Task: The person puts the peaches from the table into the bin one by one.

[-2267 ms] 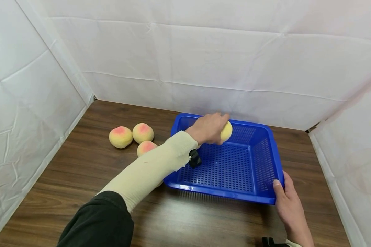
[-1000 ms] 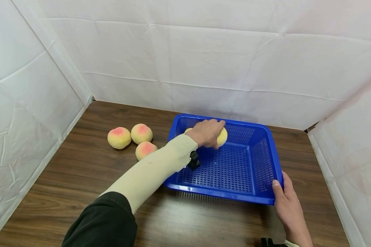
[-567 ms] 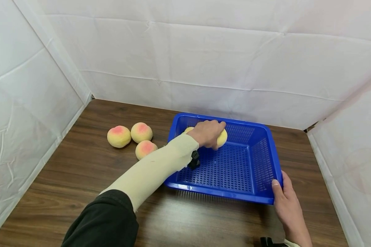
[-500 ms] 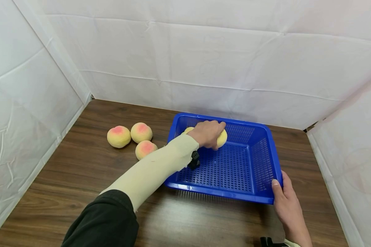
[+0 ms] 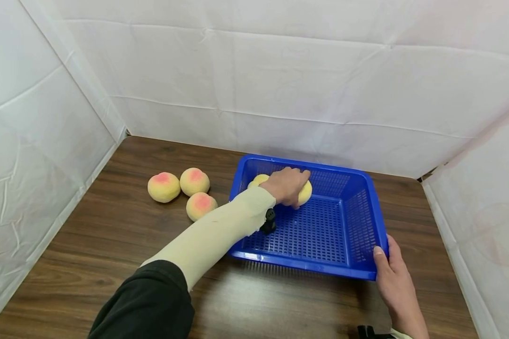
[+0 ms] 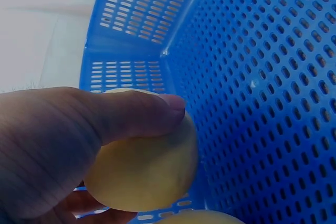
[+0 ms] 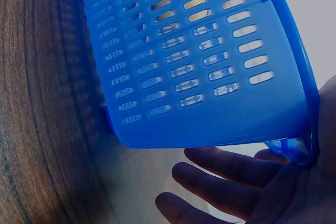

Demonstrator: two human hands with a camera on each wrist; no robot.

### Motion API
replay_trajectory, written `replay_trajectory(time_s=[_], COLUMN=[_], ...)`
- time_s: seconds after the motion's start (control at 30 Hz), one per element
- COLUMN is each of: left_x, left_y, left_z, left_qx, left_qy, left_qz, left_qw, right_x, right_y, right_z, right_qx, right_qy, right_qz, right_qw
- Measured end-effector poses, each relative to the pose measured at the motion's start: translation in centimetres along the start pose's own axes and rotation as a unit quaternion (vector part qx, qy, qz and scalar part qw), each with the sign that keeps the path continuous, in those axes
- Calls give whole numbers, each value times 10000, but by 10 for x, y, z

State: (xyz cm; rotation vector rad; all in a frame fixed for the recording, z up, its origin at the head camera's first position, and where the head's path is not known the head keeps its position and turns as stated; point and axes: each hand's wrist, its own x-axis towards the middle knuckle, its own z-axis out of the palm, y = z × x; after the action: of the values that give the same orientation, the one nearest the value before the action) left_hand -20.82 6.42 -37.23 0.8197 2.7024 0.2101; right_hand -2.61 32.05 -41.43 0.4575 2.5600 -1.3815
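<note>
Far left on counter [image 5: 110, 235]: 3 peaches [image 5: 194, 182], loose, near each other. Next, at left end of basket [image 5: 320, 230]: more fruit [image 5: 259, 179], partly hidden, count unclear. Then left hand [image 5: 285, 185], curled round held peach [image 5: 307, 193] inside basket. Far right: right hand [image 5: 396, 282] pinching basket's front corner, thumb over rim. Risks: held peach rolling or knocking fruit alongside, from careless release; basket skidding or tipping, from slack or uneven corner grip.

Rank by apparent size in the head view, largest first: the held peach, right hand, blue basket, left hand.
1. Blue basket
2. Right hand
3. Left hand
4. Held peach, judged by the part showing; the left hand covers the rest
</note>
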Motion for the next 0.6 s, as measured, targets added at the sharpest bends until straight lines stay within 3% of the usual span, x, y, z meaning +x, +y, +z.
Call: replay_trajectory(time_s=[0.43,0.6], left_x=[3,4], left_y=[-2,-3], left_z=[10,15], left_qx=[111,128], left_qy=[-163,-86], left_qz=[87,113], left_qw=[9998,9998], right_x=[0,0], right_y=[2,4], right_z=[2,2], right_qx=[-9,-43], right_qy=[78,120], right_qz=[-141,-176], right_qw=[9999,9998])
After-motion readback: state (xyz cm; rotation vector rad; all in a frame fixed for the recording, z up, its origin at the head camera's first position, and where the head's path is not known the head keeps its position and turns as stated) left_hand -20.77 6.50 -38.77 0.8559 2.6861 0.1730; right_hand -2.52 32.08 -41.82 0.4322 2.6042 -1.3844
